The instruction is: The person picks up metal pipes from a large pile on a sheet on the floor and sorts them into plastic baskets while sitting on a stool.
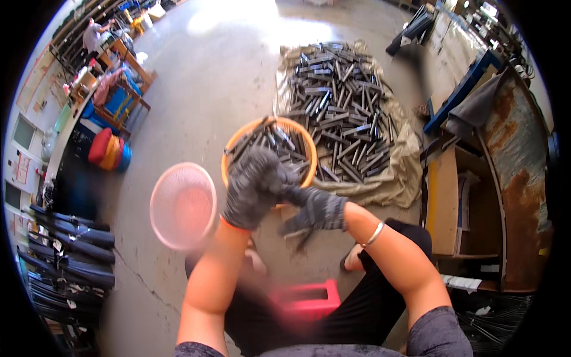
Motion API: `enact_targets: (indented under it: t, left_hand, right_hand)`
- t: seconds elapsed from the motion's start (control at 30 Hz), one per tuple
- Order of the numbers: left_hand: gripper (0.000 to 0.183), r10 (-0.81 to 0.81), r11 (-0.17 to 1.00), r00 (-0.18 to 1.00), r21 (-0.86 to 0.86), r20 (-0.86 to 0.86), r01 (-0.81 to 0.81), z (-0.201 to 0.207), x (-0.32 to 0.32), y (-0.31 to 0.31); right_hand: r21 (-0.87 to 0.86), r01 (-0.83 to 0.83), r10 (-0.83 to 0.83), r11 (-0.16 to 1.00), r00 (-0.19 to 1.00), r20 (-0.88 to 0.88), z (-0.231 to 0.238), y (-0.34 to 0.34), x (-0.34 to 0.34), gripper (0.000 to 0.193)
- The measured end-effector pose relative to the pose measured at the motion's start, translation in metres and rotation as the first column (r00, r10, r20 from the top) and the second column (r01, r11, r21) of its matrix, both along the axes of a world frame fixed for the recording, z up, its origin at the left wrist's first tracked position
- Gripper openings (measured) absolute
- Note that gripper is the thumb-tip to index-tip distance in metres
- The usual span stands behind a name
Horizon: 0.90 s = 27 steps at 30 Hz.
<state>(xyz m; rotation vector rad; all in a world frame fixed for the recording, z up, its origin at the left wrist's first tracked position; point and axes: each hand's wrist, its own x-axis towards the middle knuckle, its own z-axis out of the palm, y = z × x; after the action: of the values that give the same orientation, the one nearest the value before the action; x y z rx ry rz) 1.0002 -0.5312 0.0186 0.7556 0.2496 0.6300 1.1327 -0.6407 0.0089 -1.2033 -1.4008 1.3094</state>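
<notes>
My left hand (253,187), in a dark grey knitted glove with an orange cuff, is over the near side of an orange basket (313,156). Its fingers are smeared by motion, so any grip is unclear. Several dark, narrow strip-shaped pieces (284,138) lie in the basket. My right hand (318,209), gloved in the same grey, comes close to the left, and their fingertips overlap in view. Its thumb and fingers are apart, and I make out nothing held between them. A blurred dark sliver shows just below its palm.
A large heap of similar dark pieces (345,113) lies on a beige sheet (407,172) ahead right. Left of the orange basket stands a pink mesh basket (178,205). A red plastic stool (309,300) is between my legs. An open cardboard box (443,202) stands right; black tube bundles (71,250) lie left.
</notes>
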Motion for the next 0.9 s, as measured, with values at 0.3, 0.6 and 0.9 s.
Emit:
enact_targets:
  t: [0.3,0.6,0.9]
  left_hand:
    - [0.032,-0.059,0.931,0.989,0.35,-0.137,0.104,-0.036,-0.004,0.007]
    - [0.014,0.114,0.848,0.862,0.5,-0.493,0.174,-0.005,-0.008,-0.005]
    - [0.009,0.022,1.0,0.998,0.019,0.058,-0.023,0.008,-0.017,0.0]
  right_hand:
    - [0.279,0.124,0.1,0.952,0.738,-0.668,0.033,0.016,0.021,0.019]
    - [-0.152,0.693,-0.561,0.705,0.414,-0.717,0.037,0.022,0.084,0.019]
    - [-0.221,-0.063,-0.035,0.973,0.91,-0.413,-0.025,0.014,-0.027,0.041]
